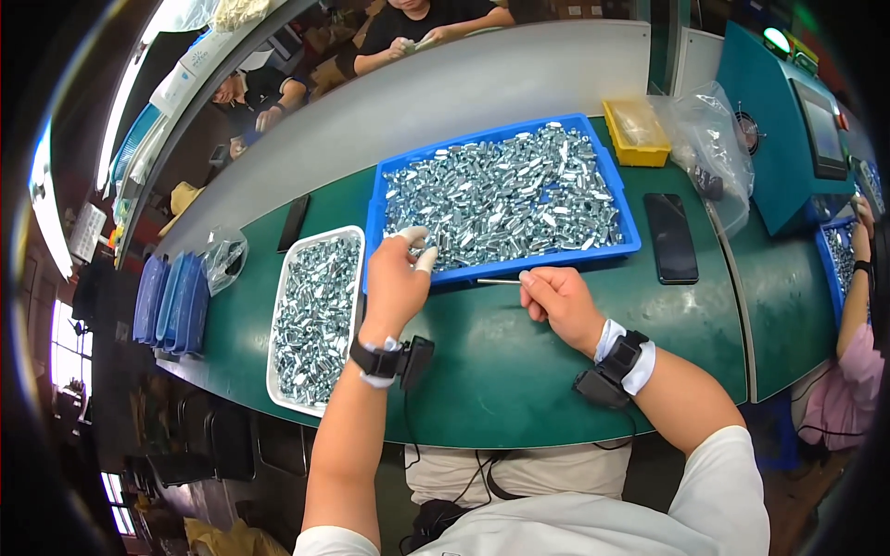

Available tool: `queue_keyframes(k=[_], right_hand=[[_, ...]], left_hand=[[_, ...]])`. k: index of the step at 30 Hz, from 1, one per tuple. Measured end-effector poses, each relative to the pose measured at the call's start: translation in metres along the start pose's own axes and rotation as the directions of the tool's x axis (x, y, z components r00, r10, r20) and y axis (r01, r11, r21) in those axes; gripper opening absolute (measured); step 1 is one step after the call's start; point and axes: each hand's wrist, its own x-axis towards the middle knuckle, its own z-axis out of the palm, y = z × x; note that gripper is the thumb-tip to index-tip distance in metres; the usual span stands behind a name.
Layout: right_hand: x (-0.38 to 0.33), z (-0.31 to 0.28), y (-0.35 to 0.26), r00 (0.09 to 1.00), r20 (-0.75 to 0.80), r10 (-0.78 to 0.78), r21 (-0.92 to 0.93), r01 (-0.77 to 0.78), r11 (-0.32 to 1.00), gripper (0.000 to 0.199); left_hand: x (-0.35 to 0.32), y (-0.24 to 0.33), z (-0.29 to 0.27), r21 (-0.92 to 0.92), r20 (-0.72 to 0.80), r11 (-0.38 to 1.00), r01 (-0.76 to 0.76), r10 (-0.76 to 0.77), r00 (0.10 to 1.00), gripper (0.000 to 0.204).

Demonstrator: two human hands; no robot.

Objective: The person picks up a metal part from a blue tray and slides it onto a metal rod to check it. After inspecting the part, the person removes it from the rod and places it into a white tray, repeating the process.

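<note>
My left hand (pixel 397 278), with pale covers on its fingertips, reaches over the near left corner of a blue tray (pixel 633 208). Its thumb and forefinger are curled toward each other; what lies between them cannot be made out against the shiny parts. The tray is heaped with small silvery metal parts (pixel 510 190). Just outside the tray's near edge, my right hand (pixel 561 301) pinches a thin metal rod (pixel 498 281) that points left toward my left hand. Beside my left forearm stands a white tray (pixel 272 357), full of similar small metal parts (pixel 317 320).
A black phone (pixel 671 238) lies right of the blue tray, below a yellow bin (pixel 638 134) and a clear plastic bag (pixel 709 148). Blue plastic bins (pixel 176 301) stand far left. A teal machine (pixel 774 130) and another person's arm (pixel 855 287) are at right. A grey partition (pixel 519 83) runs behind.
</note>
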Motion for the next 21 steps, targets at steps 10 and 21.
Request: queue_keyframes(k=[10, 21], right_hand=[[-0.003, 0.003, 0.000, 1.000, -0.024, -0.018, 0.040, 0.019, 0.999, 0.035], [-0.002, 0.006, -0.006, 0.999, -0.036, -0.016, -0.046, 0.014, 0.999, 0.037]], left_hand=[[0.015, -0.005, 0.014, -0.028, 0.040, 0.999, 0.017, -0.016, 0.999, 0.016], [-0.044, 0.022, 0.021, -0.834, 0.302, 0.457, 0.307, -0.086, 0.949, 0.009]])
